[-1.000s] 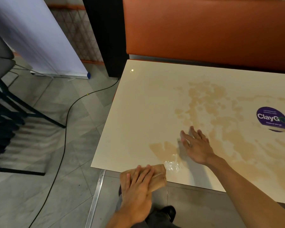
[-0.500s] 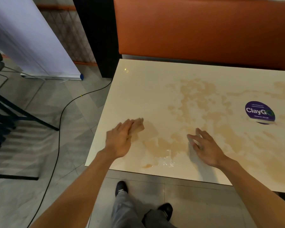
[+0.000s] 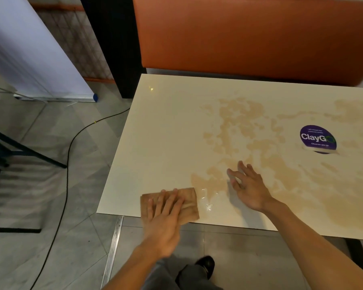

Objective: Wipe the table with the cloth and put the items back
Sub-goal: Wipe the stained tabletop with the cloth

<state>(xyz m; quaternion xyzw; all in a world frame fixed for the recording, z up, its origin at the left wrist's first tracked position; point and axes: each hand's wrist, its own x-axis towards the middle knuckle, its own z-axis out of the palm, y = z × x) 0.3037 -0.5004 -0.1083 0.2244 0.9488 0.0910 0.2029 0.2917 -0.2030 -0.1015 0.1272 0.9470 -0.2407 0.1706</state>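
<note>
Cloth (image 3: 189,200): 1, under flat left hand (image 3: 162,220) | right hand (image 3: 248,186): spread, empty | table (image 3: 166,130): 1 | sticker (image 3: 318,138): 1

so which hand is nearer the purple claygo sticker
Right. The right hand is over the table, left of the sticker and nearer the person; the left hand presses the cloth at the near edge, farther left.

One head-worn camera looked forward and steeply down, close over the near left corner of the worktop (image 3: 176,122), floor (image 3: 50,248) at left, orange seat back (image 3: 239,34) beyond.
</note>
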